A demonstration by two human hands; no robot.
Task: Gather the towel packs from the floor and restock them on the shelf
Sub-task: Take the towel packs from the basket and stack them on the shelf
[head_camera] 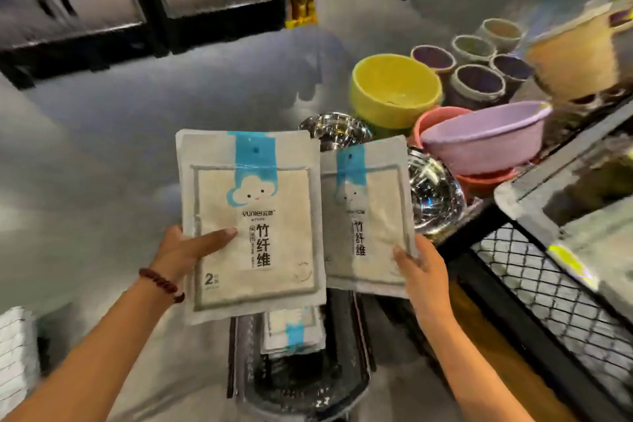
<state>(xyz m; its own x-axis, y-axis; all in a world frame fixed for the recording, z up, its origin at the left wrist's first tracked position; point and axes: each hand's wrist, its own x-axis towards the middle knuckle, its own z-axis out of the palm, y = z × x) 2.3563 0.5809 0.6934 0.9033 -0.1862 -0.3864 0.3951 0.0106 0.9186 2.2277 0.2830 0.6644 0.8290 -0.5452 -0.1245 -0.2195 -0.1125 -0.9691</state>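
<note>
Packs up off the floor, one per hand. Left hand (191, 250) grips left pack (253, 226) at its left edge, thumb flat across the front, fingers hidden behind. Right hand (424, 271) pinches right pack (366, 216) at its lower right edge, thumb on front. Pack edges meet, the left one slightly in front. Third pack (294, 329) lies below in a dark basket (352, 336). Shelf (534, 271), mesh-fronted, stands just to the right; motion blur hides its free slots.

Step judged: carry to shelf. Packs look thin, slick and floppy, so shift each grip toward mid-edge before swinging right. Keep them clear of the basins (486, 137) beside the shelf. Seat one pack first, then the other.
</note>
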